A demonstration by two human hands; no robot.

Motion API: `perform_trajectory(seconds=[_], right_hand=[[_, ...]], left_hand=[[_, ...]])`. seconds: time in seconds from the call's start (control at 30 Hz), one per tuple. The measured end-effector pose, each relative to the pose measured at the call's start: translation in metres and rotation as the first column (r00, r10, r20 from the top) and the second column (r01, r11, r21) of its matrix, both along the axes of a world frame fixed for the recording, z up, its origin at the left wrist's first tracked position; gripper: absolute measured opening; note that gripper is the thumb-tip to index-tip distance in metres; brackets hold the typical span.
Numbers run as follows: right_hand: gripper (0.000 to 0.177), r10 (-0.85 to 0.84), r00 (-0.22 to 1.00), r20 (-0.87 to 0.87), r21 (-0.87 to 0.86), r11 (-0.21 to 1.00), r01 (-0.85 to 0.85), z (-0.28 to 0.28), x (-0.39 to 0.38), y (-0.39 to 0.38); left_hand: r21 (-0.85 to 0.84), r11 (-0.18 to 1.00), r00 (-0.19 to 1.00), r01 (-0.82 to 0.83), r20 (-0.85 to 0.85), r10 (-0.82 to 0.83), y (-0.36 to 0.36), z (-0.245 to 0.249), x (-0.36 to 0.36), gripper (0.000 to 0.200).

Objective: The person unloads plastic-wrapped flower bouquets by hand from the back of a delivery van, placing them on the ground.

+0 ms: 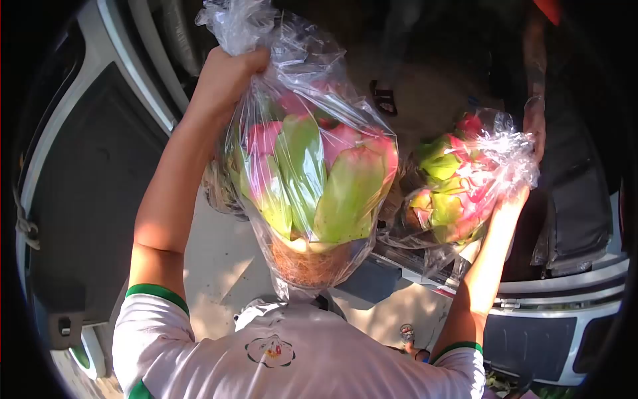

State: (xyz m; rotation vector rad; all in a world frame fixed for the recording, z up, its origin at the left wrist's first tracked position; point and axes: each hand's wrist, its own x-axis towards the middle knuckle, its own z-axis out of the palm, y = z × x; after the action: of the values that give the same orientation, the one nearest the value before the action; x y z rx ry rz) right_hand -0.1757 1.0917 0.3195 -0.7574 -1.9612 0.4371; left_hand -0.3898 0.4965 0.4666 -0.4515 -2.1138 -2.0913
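My left hand [232, 76] grips the gathered top of a clear plastic bag [249, 26]. Inside the bag, upright, is a potted plant [319, 173] with broad green and pink parts above a brown fibrous base [309, 263]. At the right, my right hand [515, 193] is closed on the bunched plastic of a second bag [505, 149], which holds a similar green and pink plant [455, 186]. Glare on the plastic hides part of its fingers. Another person's hand [535, 130] touches the second bag just above mine.
An open vehicle door [86, 193] stands at the left. More vehicle bodywork [558, 292] and a dark seat [578, 193] are at the right. Below the bags lies a grey box-like object [369, 282]. A sandal [383, 98] shows in the shade behind.
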Motion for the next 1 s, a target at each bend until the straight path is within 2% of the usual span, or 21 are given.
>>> perform_trajectory(seconds=[0.03, 0.07, 0.1, 0.17, 0.2, 0.23, 0.3, 0.33, 0.37, 0.4, 0.43, 0.47, 0.53, 0.6, 0.7, 0.77, 0.8, 0.87, 0.93, 0.97, 1.0], right_hand=[[0.094, 0.013, 1.000, -0.002, 0.014, 1.000, -0.013, 0.004, 0.008, 0.006], [0.093, 0.033, 0.999, -0.001, 0.037, 0.999, -0.032, 0.007, 0.013, 0.004], [0.092, 0.044, 0.999, -0.003, 0.053, 0.998, -0.044, 0.011, 0.024, 0.002], [0.091, 0.083, 0.997, 0.001, 0.094, 0.992, -0.083, 0.018, 0.041, -0.007], [0.090, 0.101, 0.995, 0.005, 0.115, 0.988, -0.101, 0.017, 0.050, -0.008], [0.089, 0.133, 0.991, 0.010, 0.132, 0.982, -0.133, 0.019, 0.054, -0.026], [0.088, 0.199, 0.980, 0.030, 0.154, 0.967, -0.201, 0.013, 0.055, -0.054], [0.087, 0.246, 0.968, 0.051, 0.166, 0.954, -0.251, 0.010, 0.048, -0.073], [0.087, 0.292, 0.954, 0.074, 0.168, 0.939, -0.300, 0.004, 0.040, -0.097], [0.086, 0.350, 0.931, 0.100, 0.166, 0.917, -0.362, -0.003, 0.032, -0.122], [0.085, 0.412, 0.901, 0.138, 0.157, 0.889, -0.430, -0.014, 0.018, -0.150], [0.085, 0.473, 0.864, 0.170, 0.137, 0.857, -0.497, -0.024, 0.009, -0.180], [0.083, 0.604, 0.756, 0.253, 0.081, 0.766, -0.638, -0.047, -0.021, -0.236], [0.082, 0.704, 0.624, 0.339, -0.001, 0.663, -0.748, -0.067, -0.039, -0.287], [0.080, 0.817, 0.381, 0.434, -0.187, 0.495, -0.848, -0.097, -0.056, -0.370], [0.079, 0.851, 0.201, 0.485, -0.325, 0.390, -0.862, -0.123, -0.060, -0.418], [0.078, 0.859, 0.104, 0.501, -0.394, 0.334, -0.856, -0.136, -0.063, -0.444], [0.077, 0.852, -0.077, 0.517, -0.518, 0.240, -0.821, -0.164, -0.063, -0.493], [0.076, 0.816, -0.257, 0.518, -0.630, 0.162, -0.759, -0.198, -0.060, -0.549], [0.075, 0.791, -0.336, 0.512, -0.677, 0.130, -0.724, -0.215, -0.056, -0.572], [0.075, 0.765, -0.402, 0.503, -0.715, 0.108, -0.690, -0.232, -0.050, -0.595]], left_hand=[[-0.033, 0.999, 0.999, -0.033, -0.008, 0.032, -0.004, -0.003, 0.012, 0.017], [0.015, 1.000, 1.000, -0.001, -0.006, 0.001, 0.002, 0.002, 0.044, 0.022], [-0.048, 0.997, 0.993, -0.061, -0.099, 0.056, 0.009, 0.009, 0.072, 0.023], [-0.047, 0.998, 0.974, -0.034, -0.225, 0.023, 0.015, 0.002, 0.091, 0.029], [-0.096, 0.993, 0.978, 0.063, -0.195, -0.081, 0.007, 0.011, 0.114, 0.023], [-0.203, 0.979, 0.972, 0.008, -0.227, -0.055, -0.006, 0.015, 0.134, 0.026], [-0.333, 0.943, 0.889, 0.022, -0.425, -0.171, -0.048, -0.001, 0.168, 0.029], [-0.392, 0.916, 0.827, -0.078, -0.539, -0.160, -0.072, -0.023, 0.184, 0.028], [-0.432, 0.897, 0.788, -0.092, -0.582, -0.199, -0.101, -0.043, 0.209, 0.027], [-0.393, 0.914, 0.834, -0.097, -0.533, -0.141, -0.132, -0.062, 0.237, 0.024], [-0.333, 0.942, 0.910, -0.040, -0.402, -0.104, -0.164, -0.082, 0.262, 0.024], [-0.342, 0.900, 0.862, -0.270, -0.502, 0.068, -0.187, -0.102, 0.281, 0.013], [-0.478, 0.768, 0.845, -0.427, -0.514, 0.150, -0.240, -0.141, 0.321, 0.015], [-0.535, 0.658, 0.818, -0.530, -0.526, 0.231, -0.283, -0.191, 0.352, 0.017], [-0.643, 0.485, 0.805, -0.592, -0.440, 0.398, -0.349, -0.208, 0.434, 0.019], [-0.461, 0.564, 0.729, -0.684, -0.431, 0.532, -0.381, -0.226, 0.481, 0.021], [-0.505, 0.507, 0.699, -0.699, -0.331, 0.634, -0.390, -0.223, 0.505, 0.024], [-0.740, 0.180, 0.657, -0.648, -0.425, 0.622, -0.423, -0.267, 0.559, 0.027], [-0.873, 0.203, 0.578, -0.443, -0.105, 0.809, -0.441, -0.250, 0.608, 0.027], [-0.937, 0.092, 0.539, -0.338, -0.112, 0.835, -0.448, -0.254, 0.633, 0.027], [-0.950, 0.042, 0.522, -0.308, -0.132, 0.843, -0.462, -0.260, 0.660, 0.027]])
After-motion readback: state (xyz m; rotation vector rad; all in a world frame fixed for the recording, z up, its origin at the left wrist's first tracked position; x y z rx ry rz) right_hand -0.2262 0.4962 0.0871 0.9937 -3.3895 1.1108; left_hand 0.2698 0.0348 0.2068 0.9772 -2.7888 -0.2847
